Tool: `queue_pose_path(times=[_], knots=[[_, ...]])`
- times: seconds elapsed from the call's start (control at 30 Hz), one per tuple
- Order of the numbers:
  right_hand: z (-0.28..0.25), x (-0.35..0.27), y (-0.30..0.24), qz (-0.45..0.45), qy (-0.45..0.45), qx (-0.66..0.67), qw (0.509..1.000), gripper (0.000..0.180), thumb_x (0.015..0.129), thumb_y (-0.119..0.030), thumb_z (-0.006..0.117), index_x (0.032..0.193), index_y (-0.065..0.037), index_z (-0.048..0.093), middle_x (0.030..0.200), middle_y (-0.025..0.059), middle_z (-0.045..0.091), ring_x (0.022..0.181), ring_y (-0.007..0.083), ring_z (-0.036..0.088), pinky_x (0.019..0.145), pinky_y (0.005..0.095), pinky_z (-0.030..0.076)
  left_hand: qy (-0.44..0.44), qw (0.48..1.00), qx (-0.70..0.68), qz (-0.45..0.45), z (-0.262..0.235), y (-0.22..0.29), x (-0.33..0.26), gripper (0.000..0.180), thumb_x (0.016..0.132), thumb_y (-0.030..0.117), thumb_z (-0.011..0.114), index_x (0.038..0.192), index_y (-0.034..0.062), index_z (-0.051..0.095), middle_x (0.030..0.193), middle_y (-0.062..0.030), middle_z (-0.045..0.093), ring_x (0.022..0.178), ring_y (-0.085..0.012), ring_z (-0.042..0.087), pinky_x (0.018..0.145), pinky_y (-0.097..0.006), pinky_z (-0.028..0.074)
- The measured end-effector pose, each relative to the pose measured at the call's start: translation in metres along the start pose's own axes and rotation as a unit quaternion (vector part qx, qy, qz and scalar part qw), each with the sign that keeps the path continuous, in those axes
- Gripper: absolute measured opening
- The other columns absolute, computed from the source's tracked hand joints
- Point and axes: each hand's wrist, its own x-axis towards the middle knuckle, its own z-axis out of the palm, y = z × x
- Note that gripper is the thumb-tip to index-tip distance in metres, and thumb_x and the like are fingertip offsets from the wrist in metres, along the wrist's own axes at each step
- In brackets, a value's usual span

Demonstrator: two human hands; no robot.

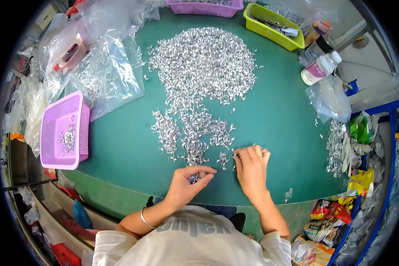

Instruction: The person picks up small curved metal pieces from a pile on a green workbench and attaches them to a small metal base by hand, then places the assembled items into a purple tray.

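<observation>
A large heap of small curved silver metal parts (204, 62) covers the far middle of the green table (119, 146). Smaller piles of the same parts (195, 128) trail from it toward me. My left hand (184, 185) is curled at the near edge, with a cluster of these parts (193, 178) in its palm; its thumb and index finger point right. To its right, my right hand (252, 170) rests low over the table with fingers bent together. A small silver part shows at its fingertips, beside a little group of loose parts (223, 159).
A purple basket (82, 133) with some parts stands at the left, next to clear plastic bags (115, 71). At the back are another purple basket (204, 9) and a yellow-green one (275, 33). A white bottle (321, 67) stands right; more parts (334, 148) lie at the right edge.
</observation>
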Motion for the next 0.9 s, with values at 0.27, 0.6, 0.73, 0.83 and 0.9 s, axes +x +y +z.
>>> queue_pose_path(times=[0.27,0.6,0.73,0.83,0.9], knots=[[-0.009,-0.003,-0.002,0.097,0.046,0.263,0.959,0.015,0.074,0.002,0.060,0.089,-0.001,0.059,0.083,0.0065,0.059,0.074,0.0188,0.052,0.070,0.0308,0.037,0.000,1.000,-0.004,0.028,0.001,0.001,0.001,0.012,0.079,0.005,0.061,0.089,0.0009,0.066,0.063,0.0026,0.051,0.063,-0.0040,0.045,0.059,-0.019,0.039],[-0.032,-0.020,-0.035,0.229,-0.022,0.701,0.675,0.015,0.081,0.004,0.055,0.096,0.005,0.058,0.092,0.0067,0.060,0.084,0.0118,0.055,0.076,0.0238,0.042,-0.016,0.992,-0.082,0.093,0.013,0.024,0.000,0.023,0.074,0.003,0.066,0.097,0.0027,0.063,0.066,0.0020,0.051,0.063,-0.0038,0.045,0.057,-0.019,0.039],[-0.032,-0.026,-0.039,0.208,-0.014,0.650,0.731,0.016,0.079,0.007,0.056,0.095,0.005,0.059,0.091,0.0061,0.060,0.079,0.0110,0.051,0.070,0.0238,0.040,-0.007,0.994,-0.065,0.082,0.014,0.027,-0.002,0.018,0.074,0.003,0.066,0.091,0.0022,0.065,0.063,0.0022,0.051,0.061,-0.0035,0.046,0.056,-0.019,0.039],[-0.032,-0.027,-0.039,0.167,0.008,0.598,0.784,0.018,0.076,0.009,0.058,0.093,0.004,0.059,0.089,0.0057,0.060,0.076,0.0120,0.049,0.067,0.0246,0.039,0.001,0.992,-0.059,0.111,0.014,0.024,-0.001,0.014,0.074,0.002,0.066,0.088,0.0017,0.065,0.061,0.0021,0.052,0.060,-0.0034,0.046,0.055,-0.019,0.039],[-0.033,-0.026,-0.040,0.136,0.030,0.556,0.820,0.019,0.073,0.010,0.060,0.092,0.004,0.060,0.087,0.0056,0.060,0.076,0.0131,0.048,0.067,0.0250,0.038,-0.007,0.993,-0.075,0.091,0.014,0.025,-0.002,0.014,0.074,0.002,0.066,0.087,0.0015,0.066,0.062,0.0020,0.052,0.060,-0.0032,0.046,0.055,-0.019,0.039]])
